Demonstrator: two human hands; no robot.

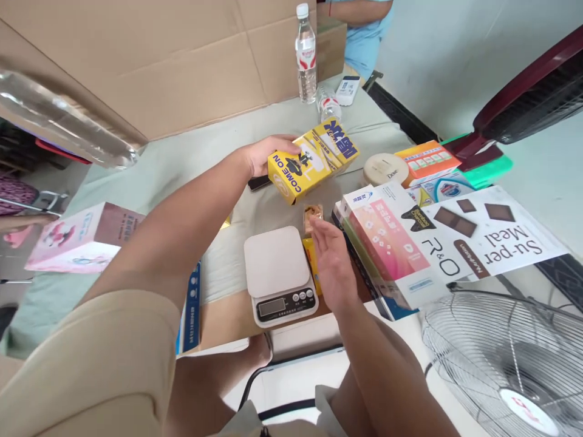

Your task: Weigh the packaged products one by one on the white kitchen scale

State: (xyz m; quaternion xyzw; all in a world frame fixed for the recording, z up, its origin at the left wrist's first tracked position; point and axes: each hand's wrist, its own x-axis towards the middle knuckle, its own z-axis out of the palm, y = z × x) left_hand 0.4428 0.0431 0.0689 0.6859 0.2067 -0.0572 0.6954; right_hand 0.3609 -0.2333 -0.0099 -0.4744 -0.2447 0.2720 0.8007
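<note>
My left hand grips a yellow box printed "COME ON", tilted above the far middle of the table. Palm up, my right hand is open with its fingers stretched out, just right of a white kitchen scale. The scale's plate is bare and its display looks dark. Close to the right fingertips lies a small orange-brown packet. A yellow pack is partly hidden beneath the right hand, beside the scale.
Stacked boxes, including a pink one and a white "Su-per Meal" box, line the right. A round Dove tub sits behind them. Fans stand at right, water bottles at back. A pink-white box is left.
</note>
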